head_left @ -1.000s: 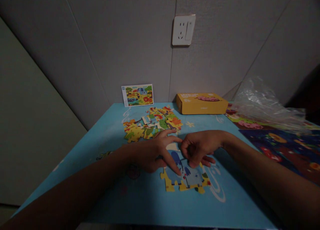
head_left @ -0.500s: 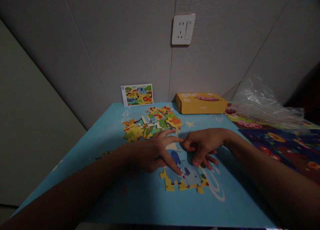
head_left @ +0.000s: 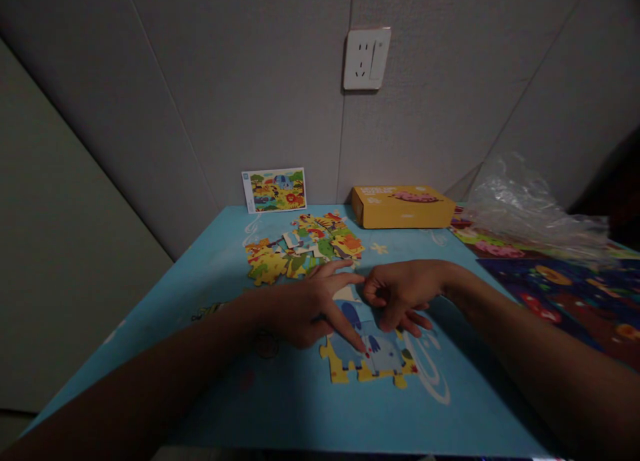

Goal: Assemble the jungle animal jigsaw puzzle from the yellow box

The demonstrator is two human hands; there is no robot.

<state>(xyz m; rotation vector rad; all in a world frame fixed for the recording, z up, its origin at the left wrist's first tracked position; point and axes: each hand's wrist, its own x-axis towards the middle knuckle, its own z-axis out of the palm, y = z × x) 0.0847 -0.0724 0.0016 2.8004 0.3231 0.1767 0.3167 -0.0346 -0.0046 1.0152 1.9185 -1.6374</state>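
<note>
A joined section of jigsaw puzzle (head_left: pixel 386 362) with a blue elephant on yellow lies flat near the front. My left hand (head_left: pixel 314 307) has its fingers spread, and its thumb rests on the elephant section. My right hand (head_left: pixel 406 289) curls its index finger while the other fingers stretch out below; its thumb presses down at the section's upper edge. The two index fingertips meet or nearly meet above a pale, face-down-looking puzzle piece (head_left: pixel 346 293), partly covered. Behind my left hand lies a heap of loose puzzle pieces (head_left: pixel 270 266).
A picture card (head_left: pixel 277 191) leans on the wall at the back of the blue table (head_left: pixel 300 414). To its right lies a yellow box (head_left: pixel 407 211). Clear plastic wrap (head_left: pixel 530 207) and a dark printed sheet (head_left: pixel 570 301) cover the right side. A wall socket (head_left: pixel 367 59) is above.
My right hand has shifted slightly left, its thumb with it. My left thumb has slid slightly right on the elephant. The puzzle section and the heap look unmoved.
</note>
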